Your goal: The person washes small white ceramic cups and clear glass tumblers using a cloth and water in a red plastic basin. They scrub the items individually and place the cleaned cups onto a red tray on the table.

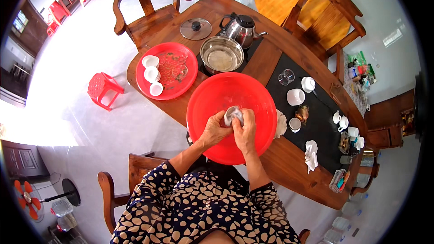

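Note:
Both my hands work over a large red basin [205, 95] at the table's near edge. My left hand [216, 129] is closed on a small cup [229, 111] tilted between my hands. Close against it, my right hand [245, 130] pinches a crumpled whitish cloth [236, 116] that is pushed into the cup's mouth. My fingers partly cover both. Left of the basin, a red tray [174, 92] bears several white cups [152, 73] and dark, wet-looking bits. A glass-walled pot [221, 54] stands just beyond the basin.
A steel kettle [239, 29] and a glass lid [195, 28] sit at the back. On the right, a black mat [289, 70] carries a white bowl [295, 96], a lidded cup [308, 84], a glass [286, 77] and a crumpled tissue [311, 156]. Wooden chairs [144, 0] surround the table.

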{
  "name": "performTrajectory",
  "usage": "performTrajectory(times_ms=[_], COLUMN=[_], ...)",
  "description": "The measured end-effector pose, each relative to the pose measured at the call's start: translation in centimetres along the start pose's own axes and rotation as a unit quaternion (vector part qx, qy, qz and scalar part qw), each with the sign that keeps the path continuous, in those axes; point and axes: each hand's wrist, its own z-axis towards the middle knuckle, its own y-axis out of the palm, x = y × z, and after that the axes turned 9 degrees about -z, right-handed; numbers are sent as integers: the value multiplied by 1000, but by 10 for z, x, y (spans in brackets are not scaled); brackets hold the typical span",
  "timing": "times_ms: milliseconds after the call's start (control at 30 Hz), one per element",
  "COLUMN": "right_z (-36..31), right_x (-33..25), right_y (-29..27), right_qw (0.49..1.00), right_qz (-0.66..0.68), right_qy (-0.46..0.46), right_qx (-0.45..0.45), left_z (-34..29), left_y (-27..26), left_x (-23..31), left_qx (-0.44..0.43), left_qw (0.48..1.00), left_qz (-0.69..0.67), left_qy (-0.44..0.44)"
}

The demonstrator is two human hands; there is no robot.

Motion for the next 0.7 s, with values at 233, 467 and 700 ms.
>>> performTrajectory(times_ms=[233,467,700], right_z=[10,-6,7], right_x=[-19,-32,5], right_y=[-13,-6,9], right_qw=[978,995,919], right_qz=[137,76,295], right_qy=[135,30,240], right_qx=[-83,-61,-101], left_z=[-2,-13,-12], left_y=[-26,-21,-29], left_x=[-13,3,3], left_qx=[-22,-28,-93], left_qw=[992,998,993], left_qz=[123,35,-39], left_qy=[32,40,52])
